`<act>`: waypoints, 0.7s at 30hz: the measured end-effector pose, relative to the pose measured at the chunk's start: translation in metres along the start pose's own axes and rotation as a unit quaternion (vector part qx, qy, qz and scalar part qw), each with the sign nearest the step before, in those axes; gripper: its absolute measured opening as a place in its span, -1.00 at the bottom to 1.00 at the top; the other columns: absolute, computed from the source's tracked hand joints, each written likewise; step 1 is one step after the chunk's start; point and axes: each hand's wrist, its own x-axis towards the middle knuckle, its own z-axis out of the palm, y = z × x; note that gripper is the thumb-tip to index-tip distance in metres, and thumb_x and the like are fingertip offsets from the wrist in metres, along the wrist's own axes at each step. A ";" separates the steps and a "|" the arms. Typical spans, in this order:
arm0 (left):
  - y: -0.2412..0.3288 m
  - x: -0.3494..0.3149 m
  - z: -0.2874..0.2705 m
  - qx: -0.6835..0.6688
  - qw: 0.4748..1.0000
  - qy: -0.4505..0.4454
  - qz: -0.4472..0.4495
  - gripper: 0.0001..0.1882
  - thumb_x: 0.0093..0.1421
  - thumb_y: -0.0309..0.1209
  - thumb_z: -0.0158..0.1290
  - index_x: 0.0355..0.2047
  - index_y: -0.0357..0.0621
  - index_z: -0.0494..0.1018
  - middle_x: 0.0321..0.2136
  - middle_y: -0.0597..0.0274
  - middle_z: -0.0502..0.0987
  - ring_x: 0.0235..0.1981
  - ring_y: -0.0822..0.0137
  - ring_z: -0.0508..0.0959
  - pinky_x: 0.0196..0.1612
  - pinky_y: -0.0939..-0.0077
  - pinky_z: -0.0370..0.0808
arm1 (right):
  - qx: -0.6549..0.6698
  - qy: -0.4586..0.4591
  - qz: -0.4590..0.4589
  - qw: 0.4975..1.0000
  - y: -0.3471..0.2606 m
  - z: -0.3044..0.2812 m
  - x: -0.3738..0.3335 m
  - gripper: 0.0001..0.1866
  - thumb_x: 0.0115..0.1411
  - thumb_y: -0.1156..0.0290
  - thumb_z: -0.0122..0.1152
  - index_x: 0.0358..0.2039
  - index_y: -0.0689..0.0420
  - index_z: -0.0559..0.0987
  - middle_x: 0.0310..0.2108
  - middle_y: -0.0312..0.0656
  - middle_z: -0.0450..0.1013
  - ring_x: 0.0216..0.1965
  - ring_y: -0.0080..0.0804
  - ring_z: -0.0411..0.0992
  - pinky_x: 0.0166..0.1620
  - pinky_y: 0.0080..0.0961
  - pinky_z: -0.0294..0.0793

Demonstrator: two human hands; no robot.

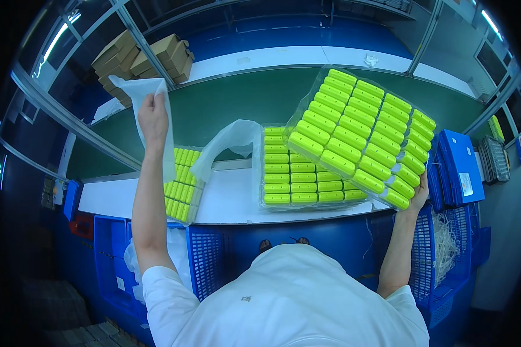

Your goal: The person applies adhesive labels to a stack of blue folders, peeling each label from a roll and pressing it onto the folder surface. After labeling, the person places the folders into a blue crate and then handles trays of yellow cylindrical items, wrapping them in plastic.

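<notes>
Raised at the left, my left hand [153, 120] pinches a thin white plastic sheet [169, 139] that hangs down beside my forearm. My right hand [421, 194] grips the near right corner of a clear plastic tray [314, 92] filled with rows of bright yellow-green oblong pieces [353, 130]. That tray is lifted and tilted above the bench, partly hiding a second filled tray [304, 185] below it. A further filled tray [181, 194] lies at the left, partly behind the hanging sheet. Between the lower trays, another white sheet [228, 139] arches over the bench.
A white bench ledge [228, 196] runs before me, with a green surface [226, 98] beyond. Cardboard boxes [165, 55] stand far left. Blue folders [454, 168] are stacked at right. Blue crates [208, 260] sit below the bench on both sides, the right one holding white strips [444, 246].
</notes>
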 end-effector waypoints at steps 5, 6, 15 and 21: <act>0.067 -0.121 0.068 -0.284 0.952 -0.117 0.010 -0.76 0.37 -0.37 0.04 -0.18 -0.32 0.58 -0.46 0.34 0.56 -0.39 0.59 0.45 -0.31 0.65 0.38 | 0.003 -0.022 -0.043 0.999 0.011 -0.021 0.005 -0.45 0.50 0.15 -0.40 0.27 0.26 0.31 0.24 0.07 0.34 0.22 0.02 0.36 0.27 0.03 0.34; 0.071 -0.143 0.083 -0.278 0.946 -0.153 0.059 -0.76 0.37 -0.37 0.04 -0.16 -0.32 0.59 -0.39 0.27 0.61 -0.34 0.54 0.50 -0.25 0.62 0.42 | -0.004 -0.018 -0.057 0.998 0.006 -0.030 0.009 -0.45 0.50 0.15 -0.40 0.27 0.25 0.31 0.24 0.07 0.34 0.22 0.02 0.36 0.27 0.03 0.34; 0.016 -0.164 0.118 -0.019 0.903 -0.291 0.314 -0.85 0.11 -0.42 0.14 -0.37 -0.23 0.60 -0.34 0.06 0.61 -0.29 0.08 0.59 -0.16 0.24 0.52 | -0.006 -0.053 -0.108 0.993 -0.011 -0.107 0.033 -0.46 0.50 0.17 -0.38 0.29 0.29 0.25 0.25 0.13 0.30 0.23 0.08 0.34 0.27 0.08 0.32; 0.034 -0.130 0.099 0.103 0.789 -0.369 0.480 -0.84 -0.17 -0.43 0.13 -0.58 -0.28 0.56 -0.32 0.06 0.60 -0.13 0.07 0.54 0.03 0.21 0.47 | 0.004 -0.072 -0.122 0.990 -0.012 -0.124 0.039 -0.45 0.50 0.18 -0.41 0.28 0.31 0.25 0.25 0.14 0.30 0.23 0.09 0.33 0.27 0.09 0.31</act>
